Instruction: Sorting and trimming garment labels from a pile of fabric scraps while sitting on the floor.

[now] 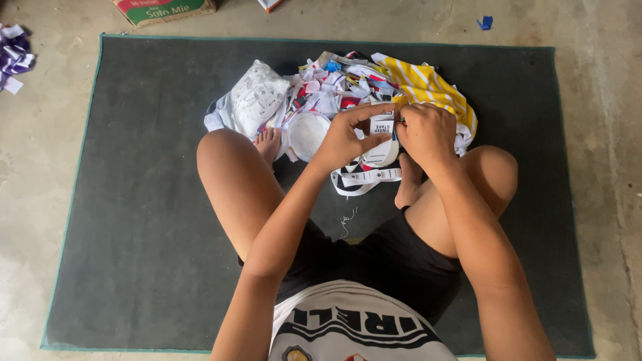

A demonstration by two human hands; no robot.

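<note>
I sit cross-legged on a dark grey mat (134, 200). My left hand (344, 137) and my right hand (428, 134) are raised together over my feet, both pinching a white fabric label strip (381, 127) with black print. The strip hangs down in loops (364, 177) between my shins. Just beyond my hands lies a pile of white, red and multicoloured label scraps (334, 87). A thin white thread (346, 220) lies on the mat near my lap.
A yellow-and-white striped cloth (428, 83) lies on the right of the pile, a white printed plastic bag (254, 100) on its left. A cardboard box (164, 10) stands beyond the mat on concrete floor. Purple-white scraps (13, 57) lie far left; a blue scrap (485, 23) far right.
</note>
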